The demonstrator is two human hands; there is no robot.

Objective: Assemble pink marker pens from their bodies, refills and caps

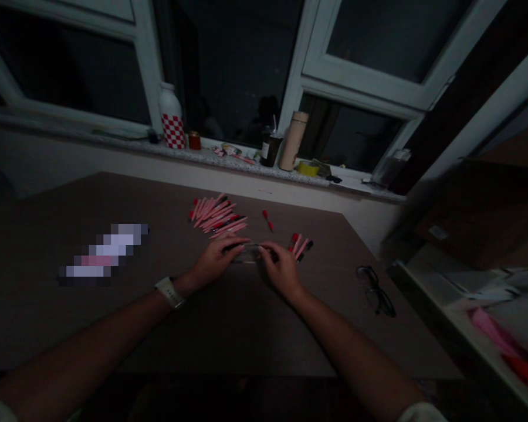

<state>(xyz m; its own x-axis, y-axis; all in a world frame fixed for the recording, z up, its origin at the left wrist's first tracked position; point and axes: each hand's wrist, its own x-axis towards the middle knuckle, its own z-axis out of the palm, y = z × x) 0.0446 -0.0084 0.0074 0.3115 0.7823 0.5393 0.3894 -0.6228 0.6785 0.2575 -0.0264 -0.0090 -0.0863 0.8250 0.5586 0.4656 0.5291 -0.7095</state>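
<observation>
Both of my hands meet over the middle of a brown table (114,328). My left hand (215,258) and my right hand (280,266) are closed on the two ends of a small clear sleeve with a pen inside (249,252). A pile of several pink and red pens (215,215) lies just beyond my left hand. A single red pen (268,220) lies apart behind my hands. A few red, pink and black pens (300,244) lie right of my right hand. A watch sits on my left wrist (170,291).
Black glasses (375,290) lie on the table's right part. The window sill behind holds a white bottle with red checks (171,115), a dark jar (270,149), a tan tube (294,140) and yellow tape (308,168). A cluttered shelf (488,305) stands at right.
</observation>
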